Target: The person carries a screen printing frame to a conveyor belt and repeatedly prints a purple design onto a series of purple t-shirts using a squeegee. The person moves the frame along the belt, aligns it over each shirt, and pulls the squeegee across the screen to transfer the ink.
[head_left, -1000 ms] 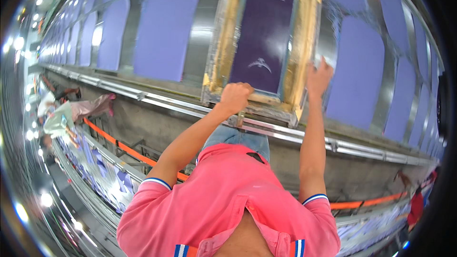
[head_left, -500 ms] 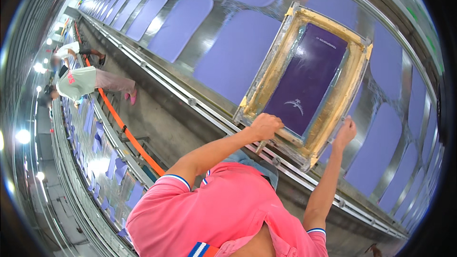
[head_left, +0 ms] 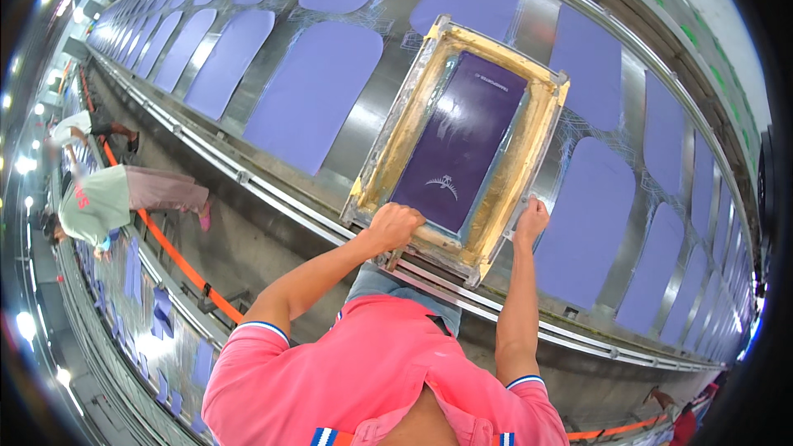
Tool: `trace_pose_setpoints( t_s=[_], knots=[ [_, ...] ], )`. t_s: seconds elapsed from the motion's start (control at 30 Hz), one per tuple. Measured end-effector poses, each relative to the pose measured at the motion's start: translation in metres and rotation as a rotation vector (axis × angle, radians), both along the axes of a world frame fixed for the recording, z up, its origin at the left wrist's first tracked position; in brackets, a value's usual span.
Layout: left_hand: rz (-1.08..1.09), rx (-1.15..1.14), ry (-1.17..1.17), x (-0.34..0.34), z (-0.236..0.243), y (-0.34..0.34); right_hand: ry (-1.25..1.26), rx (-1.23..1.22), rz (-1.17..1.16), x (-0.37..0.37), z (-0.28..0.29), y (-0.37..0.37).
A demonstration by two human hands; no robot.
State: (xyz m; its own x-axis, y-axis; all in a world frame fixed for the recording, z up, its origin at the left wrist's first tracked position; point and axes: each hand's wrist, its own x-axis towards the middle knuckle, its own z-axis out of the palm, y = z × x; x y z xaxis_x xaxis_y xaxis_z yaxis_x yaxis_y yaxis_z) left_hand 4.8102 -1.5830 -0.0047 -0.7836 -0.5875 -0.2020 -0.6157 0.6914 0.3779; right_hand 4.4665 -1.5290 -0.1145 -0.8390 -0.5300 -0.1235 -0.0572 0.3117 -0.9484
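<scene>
— Held by both hands? 
— Yes. Left hand (head_left: 395, 226) fisted around the near edge of the rectangular screen-printing frame (head_left: 504, 186), yellowish, ink-stained border around a dark purple mesh panel; fingers fully curled, knuckles up. Right hand (head_left: 531, 220) clamped on the frame's right near corner, fingers wrapped over the edge, thumb side hidden.

— Frame's place? 
— Flat on the long silvery metal tabletop (head_left: 372, 128), near its front edge, tilted a little against the row, between two purple fabric pieces.

— Markings? 
— Small pale emblem low on the mesh panel (head_left: 450, 186), a short pale line of print near its far end; too small to make out. Glare across the middle.

— Textures? 
— Purple rounded fabric panels (head_left: 312, 92), matte and smooth, laid in two rows down the tabletop, shrinking into the far left. Shiny metal rail (head_left: 248, 184) along the front. Orange strap (head_left: 178, 256) running below it.

— Anything cut off? 
— Pink short-sleeved shirt (head_left: 363, 380) with striped cuffs filling the lower edge, blocking the floor beneath. At left, another person in a pale green top (head_left: 97, 202), bent over, partly blurred. Far right end of the tabletop lost in the dark rim.
</scene>
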Motion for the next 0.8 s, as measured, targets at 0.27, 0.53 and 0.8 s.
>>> trace_pose_setpoints(
  t_s=[0.27, 0.53, 0.8],
  knots=[
    [-0.022, -0.004, 0.086, 0.020, -0.011, 0.008, 0.007, 0.064, -0.044, 0.010, 0.008, -0.001],
    [0.045, 0.047, 0.054, 0.024, 0.004, 0.006, 0.082, 0.069, 0.003, 0.016, 0.015, -0.005],
    [-0.006, 0.003, -0.004, 0.022, -0.009, 0.005, 0.087, 0.149, -0.052, 0.011, 0.002, -0.027]
  ],
)
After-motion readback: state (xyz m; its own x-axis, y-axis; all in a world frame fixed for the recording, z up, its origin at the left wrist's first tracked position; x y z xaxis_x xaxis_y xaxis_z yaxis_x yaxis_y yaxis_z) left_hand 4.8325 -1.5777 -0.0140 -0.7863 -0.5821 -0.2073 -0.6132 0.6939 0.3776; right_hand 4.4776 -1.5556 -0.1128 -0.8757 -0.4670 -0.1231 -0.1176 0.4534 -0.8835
